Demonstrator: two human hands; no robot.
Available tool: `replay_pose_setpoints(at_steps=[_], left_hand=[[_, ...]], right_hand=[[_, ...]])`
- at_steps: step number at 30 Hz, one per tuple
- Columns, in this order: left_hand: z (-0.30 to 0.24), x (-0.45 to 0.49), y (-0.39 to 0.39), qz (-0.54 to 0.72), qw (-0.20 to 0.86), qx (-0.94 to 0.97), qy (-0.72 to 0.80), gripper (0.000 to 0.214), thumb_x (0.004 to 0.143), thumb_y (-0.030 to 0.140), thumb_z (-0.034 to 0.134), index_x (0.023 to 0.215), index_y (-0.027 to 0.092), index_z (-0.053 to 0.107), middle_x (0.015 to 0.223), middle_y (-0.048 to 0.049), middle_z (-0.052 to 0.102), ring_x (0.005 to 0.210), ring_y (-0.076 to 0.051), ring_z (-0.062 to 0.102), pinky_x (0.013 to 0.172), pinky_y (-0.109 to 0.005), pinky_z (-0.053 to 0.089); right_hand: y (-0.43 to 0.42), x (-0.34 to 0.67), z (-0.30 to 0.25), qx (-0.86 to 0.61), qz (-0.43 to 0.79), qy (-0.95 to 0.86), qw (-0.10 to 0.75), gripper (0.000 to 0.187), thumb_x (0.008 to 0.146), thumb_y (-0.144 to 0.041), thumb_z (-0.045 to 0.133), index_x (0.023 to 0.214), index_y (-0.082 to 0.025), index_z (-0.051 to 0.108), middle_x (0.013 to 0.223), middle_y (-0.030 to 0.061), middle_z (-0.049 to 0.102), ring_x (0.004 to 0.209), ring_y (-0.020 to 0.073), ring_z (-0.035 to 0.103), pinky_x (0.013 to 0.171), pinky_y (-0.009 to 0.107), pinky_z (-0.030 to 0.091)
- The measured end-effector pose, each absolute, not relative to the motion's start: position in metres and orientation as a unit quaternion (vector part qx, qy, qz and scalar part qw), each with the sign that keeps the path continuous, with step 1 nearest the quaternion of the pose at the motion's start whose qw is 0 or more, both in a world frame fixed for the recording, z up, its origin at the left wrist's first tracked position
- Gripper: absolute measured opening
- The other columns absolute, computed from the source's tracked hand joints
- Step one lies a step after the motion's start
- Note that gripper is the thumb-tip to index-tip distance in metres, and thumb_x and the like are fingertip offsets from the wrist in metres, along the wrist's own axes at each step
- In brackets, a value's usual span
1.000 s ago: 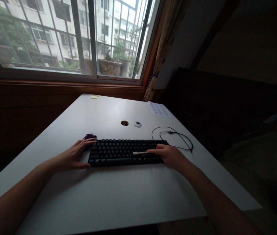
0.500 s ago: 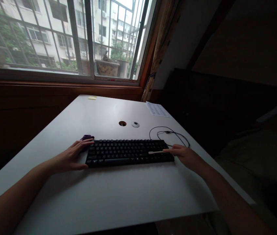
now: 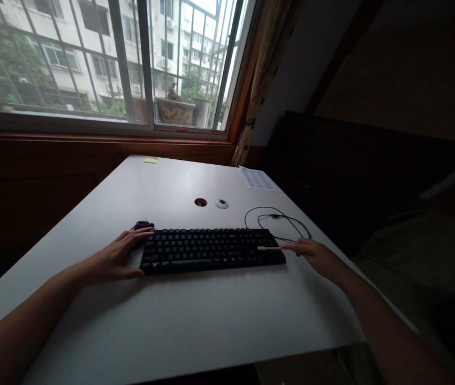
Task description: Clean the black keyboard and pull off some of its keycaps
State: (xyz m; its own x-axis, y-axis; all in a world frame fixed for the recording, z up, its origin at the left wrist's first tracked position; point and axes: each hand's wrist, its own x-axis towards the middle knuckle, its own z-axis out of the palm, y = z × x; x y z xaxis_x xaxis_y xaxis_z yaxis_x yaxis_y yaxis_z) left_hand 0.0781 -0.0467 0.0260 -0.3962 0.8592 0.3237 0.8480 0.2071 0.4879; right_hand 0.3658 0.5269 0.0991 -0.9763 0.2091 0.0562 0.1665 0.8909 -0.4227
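A black keyboard (image 3: 199, 251) lies on the white table. My left hand (image 3: 117, 256) braces its left end, fingers over the back corner and thumb against the front corner. Just behind those fingers is a small purple item (image 3: 142, 225), partly hidden, whose kind I cannot make out. Over the number keys at the right end, my right hand (image 3: 311, 255) is closed around a thin pale toothbrush (image 3: 270, 248). The brush's whitish head points left, low over the keys; whether it touches them I cannot tell. Its rear end is hidden in the hand.
A black cable (image 3: 287, 219) loops behind the keyboard's right end. Farther back, the white table (image 3: 171, 321) has a round hole (image 3: 201, 202) with a white cover (image 3: 221, 203) beside it. Printed paper (image 3: 257, 179) and a yellow note (image 3: 151, 160) lie near the far edge.
My right hand has slid to the right with the toothbrush, its head now farther right over the number keys. My left hand and the keyboard stay in place.
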Motion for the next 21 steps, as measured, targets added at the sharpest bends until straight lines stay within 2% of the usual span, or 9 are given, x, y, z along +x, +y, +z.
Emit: replay_pose_setpoints(at_steps=[6,9,16,21], left_hand=[[0.024,0.077,-0.046,0.310,0.019,0.546,0.778,0.096,0.083,0.045,0.084,0.164,0.034,0.033,0.162,-0.0162,0.044,0.146,-0.043,0.044,0.116,-0.068,0.041],[0.023,0.077,-0.047,0.306,0.015,0.548,0.779,0.097,0.084,0.044,0.084,0.165,0.034,0.032,0.161,-0.0169,0.044,0.145,-0.042,0.045,0.117,-0.067,0.041],[0.023,0.078,-0.046,0.311,0.006,0.553,0.773,0.097,0.085,0.043,0.083,0.166,0.034,0.031,0.161,-0.0164,0.045,0.146,-0.042,0.043,0.117,-0.067,0.041],[0.025,0.078,-0.045,0.310,0.010,0.550,0.775,0.097,0.085,0.043,0.083,0.166,0.034,0.030,0.161,-0.0166,0.044,0.146,-0.042,0.043,0.117,-0.067,0.041]], right_hand=[[0.547,0.373,0.098,-0.127,0.198,-0.971,0.044,0.050,0.082,-0.020,0.051,0.119,-0.029,0.084,0.087,0.0070,0.068,0.083,0.0236,0.064,0.078,0.035,0.050],[0.563,0.378,0.097,-0.133,0.187,-0.973,0.038,0.052,0.082,-0.021,0.049,0.120,-0.027,0.083,0.089,0.0083,0.068,0.085,0.0242,0.064,0.080,0.037,0.050],[0.591,0.398,0.108,-0.168,0.152,-0.972,0.057,0.055,0.073,-0.020,0.048,0.112,-0.026,0.086,0.085,0.0094,0.068,0.083,0.0261,0.064,0.084,0.040,0.051],[0.578,0.398,0.108,-0.184,0.199,-0.957,0.108,0.048,0.080,-0.026,0.052,0.116,-0.025,0.084,0.089,0.0100,0.070,0.086,0.0260,0.066,0.084,0.039,0.053]])
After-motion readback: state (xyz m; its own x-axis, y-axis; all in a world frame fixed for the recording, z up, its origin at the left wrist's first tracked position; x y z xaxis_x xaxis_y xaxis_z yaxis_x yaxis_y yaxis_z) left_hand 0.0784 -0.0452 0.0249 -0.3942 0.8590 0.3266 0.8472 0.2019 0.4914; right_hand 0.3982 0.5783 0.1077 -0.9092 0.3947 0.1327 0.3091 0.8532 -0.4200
